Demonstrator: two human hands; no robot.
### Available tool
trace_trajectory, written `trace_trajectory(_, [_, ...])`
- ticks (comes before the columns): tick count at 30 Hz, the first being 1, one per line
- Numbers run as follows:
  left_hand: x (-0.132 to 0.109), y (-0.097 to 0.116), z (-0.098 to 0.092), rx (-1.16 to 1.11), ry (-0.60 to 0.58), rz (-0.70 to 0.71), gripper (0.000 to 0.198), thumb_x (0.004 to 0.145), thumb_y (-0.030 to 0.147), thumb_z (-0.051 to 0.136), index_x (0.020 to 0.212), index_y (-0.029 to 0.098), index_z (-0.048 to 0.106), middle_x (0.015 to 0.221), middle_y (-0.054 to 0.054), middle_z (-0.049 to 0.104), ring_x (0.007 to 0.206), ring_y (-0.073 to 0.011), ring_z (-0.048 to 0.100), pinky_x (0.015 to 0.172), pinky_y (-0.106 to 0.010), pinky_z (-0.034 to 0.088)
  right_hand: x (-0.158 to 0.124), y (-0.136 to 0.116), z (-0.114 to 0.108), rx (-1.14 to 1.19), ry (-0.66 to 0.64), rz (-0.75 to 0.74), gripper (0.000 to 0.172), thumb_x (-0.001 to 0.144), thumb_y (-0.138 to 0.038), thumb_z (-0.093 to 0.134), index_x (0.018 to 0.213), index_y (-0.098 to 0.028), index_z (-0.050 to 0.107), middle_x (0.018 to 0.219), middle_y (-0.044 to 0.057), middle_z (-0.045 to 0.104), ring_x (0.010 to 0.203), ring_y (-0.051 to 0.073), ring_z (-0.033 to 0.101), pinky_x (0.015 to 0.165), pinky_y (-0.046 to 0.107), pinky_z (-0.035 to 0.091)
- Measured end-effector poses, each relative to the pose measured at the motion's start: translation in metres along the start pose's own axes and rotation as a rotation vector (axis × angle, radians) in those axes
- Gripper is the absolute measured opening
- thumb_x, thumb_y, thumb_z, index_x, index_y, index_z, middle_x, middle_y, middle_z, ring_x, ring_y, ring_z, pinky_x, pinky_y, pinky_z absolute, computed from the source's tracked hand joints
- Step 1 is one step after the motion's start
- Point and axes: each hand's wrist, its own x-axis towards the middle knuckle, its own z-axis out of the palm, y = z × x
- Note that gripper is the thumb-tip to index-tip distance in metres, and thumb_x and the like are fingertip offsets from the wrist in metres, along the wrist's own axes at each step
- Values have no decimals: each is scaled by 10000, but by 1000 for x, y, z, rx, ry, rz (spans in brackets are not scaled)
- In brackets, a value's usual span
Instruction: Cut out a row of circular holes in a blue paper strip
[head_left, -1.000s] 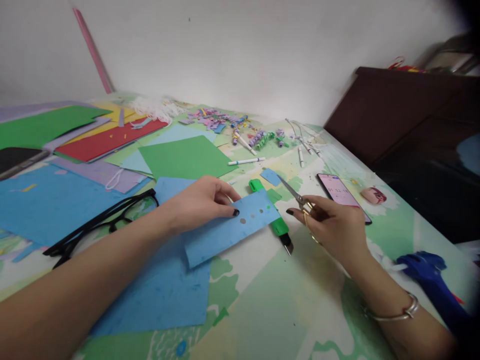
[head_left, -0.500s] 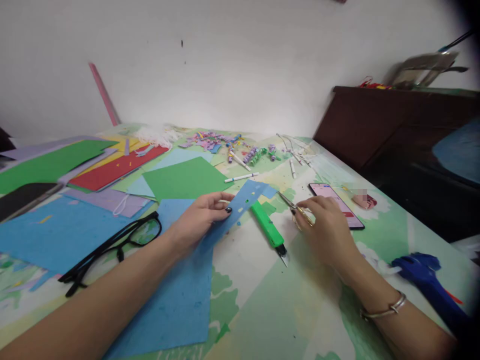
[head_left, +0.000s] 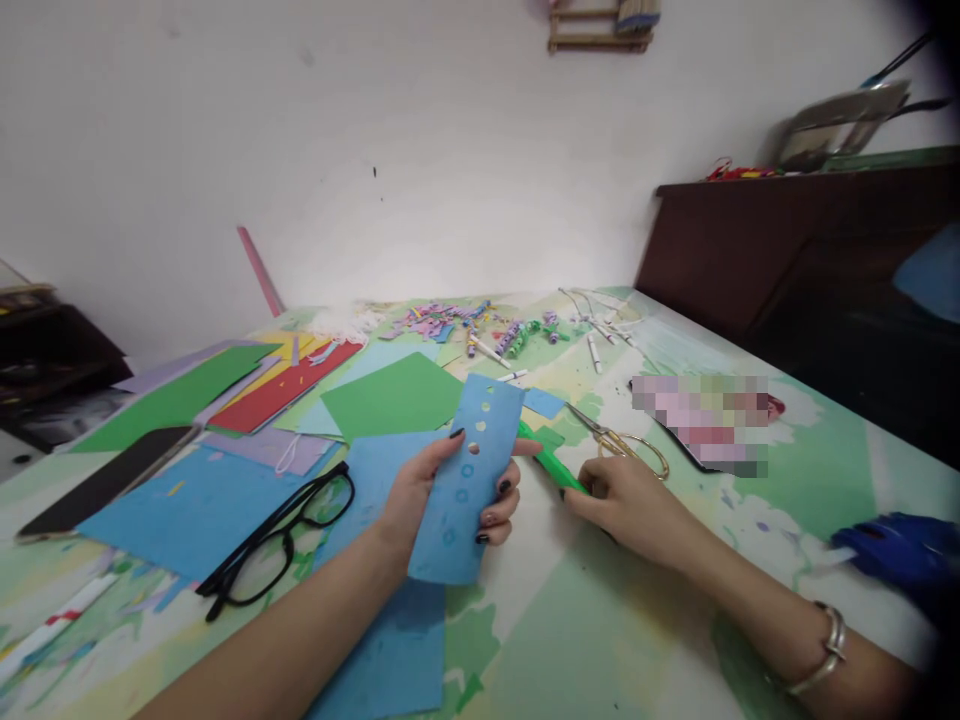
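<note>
My left hand [head_left: 424, 490] grips a blue paper strip [head_left: 457, 510], raised and tilted toward me. A row of cut holes runs down its upper half, with drawn circles lower down. My right hand [head_left: 634, 505] has its fingers closed around the lower end of a green utility knife [head_left: 555, 465] lying on the table; its blade is hidden under the hand. Gold-handled scissors [head_left: 626, 448] rest just beyond my right hand. A larger blue sheet [head_left: 397, 650] lies beneath my left forearm.
Black glasses [head_left: 289, 540] and a dark phone [head_left: 105, 485] lie to the left among coloured sheets [head_left: 397, 395]. Markers [head_left: 594, 353], paper scraps and rolled paper pieces are at the back. A partly pixelated phone [head_left: 690, 425] and a blue glue gun [head_left: 892, 555] are at right.
My right hand has let go of the scissors, leaving them on the table, and moved onto the utility knife. My left hand has turned the blue strip more upright, facing me.
</note>
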Motion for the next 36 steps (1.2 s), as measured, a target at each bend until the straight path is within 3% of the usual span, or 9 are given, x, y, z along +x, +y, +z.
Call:
trace_trajectory(7, [3,-9,-2,195,261,28,490,762,468,545,1010,71,692,783,-103,643,700,-214,612,664,-339,466,2,-1,-15,688,-190,205,250,759,-309,562,565,-165,495,435,-79,299,413,50,246,399,204,154])
trace_trajectory(10, [4,-20,-4,320,430,36,318,751,417,645,757,101,681,626,-42,621,546,-128,542,534,-247,409,4,-2,-18,853,-86,294,240,691,-333,661,609,-154,523,409,-93,319,385,29,228,384,191,131])
trace_trajectory(13, [6,-31,-2,425,492,25,316,711,418,730,656,127,622,554,6,588,468,-83,480,474,-211,373,6,0,-21,970,46,254,228,661,-316,710,691,-143,565,413,-84,398,366,29,303,373,174,190])
trace_trajectory(18, [8,-39,10,547,458,-34,517,593,320,814,1028,127,613,904,-67,704,791,-197,670,694,-301,537,5,4,-21,1072,117,104,161,629,-201,734,683,-133,598,468,-36,554,390,66,461,385,184,354])
trace_trajectory(23, [-7,-40,11,730,579,-61,984,545,217,832,1388,207,325,945,-7,635,559,-111,608,507,-236,478,5,2,-10,1047,61,20,239,631,-153,775,818,-146,625,574,-15,655,443,93,547,424,199,456])
trace_trajectory(25, [-20,-42,11,860,522,-93,1014,566,223,824,1419,273,279,982,13,619,493,-84,575,447,-220,449,5,2,-4,1007,25,23,262,617,-139,788,817,-154,619,558,-22,649,447,105,568,430,206,478])
trace_trajectory(29, [-45,-51,16,1250,287,-108,884,583,135,809,1358,266,406,928,26,639,543,-81,583,474,-190,465,4,0,2,902,5,50,257,606,-97,770,788,-167,602,527,-55,614,439,86,567,424,167,459])
trace_trajectory(33, [-53,-59,21,1773,37,277,564,745,111,681,1274,181,499,979,-36,672,685,-127,638,555,-215,520,1,-5,5,805,6,45,181,667,-112,719,787,-177,599,523,-72,589,455,58,547,424,129,410])
trace_trajectory(36, [-45,-57,26,2117,-151,575,292,891,172,526,1171,99,567,856,-66,670,627,-157,622,478,-255,492,1,-7,7,789,-48,73,130,709,-138,682,833,-171,667,546,-57,609,478,62,553,455,145,446])
